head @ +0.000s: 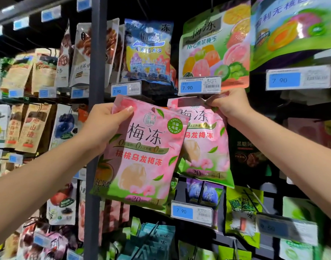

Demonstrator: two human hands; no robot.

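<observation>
The left side of the rear pink packet (204, 145) is covered by the front pink packet (142, 156). Whatever hook carries the rear one is hidden behind the right hand (231, 107) and the price tag (199, 86) just above it. The fingers of the left hand (102, 124) lie out of sight behind the front packet, and both forearms are cut off by the frame's lower corners. Shelf goods at the far left and lower right are too blurred to read. The left arm reaches up from the lower left. Its thumb is pressed flat across the packet's upper left corner, so the hand grips the packet there and holds it tilted in the middle of the frame, in front of the grey upright post (97, 53). The right arm rises from the lower right, its curled fingers pinching the top edge of the rear packet. That packet hangs down and left from the hand, right of centre.
</observation>
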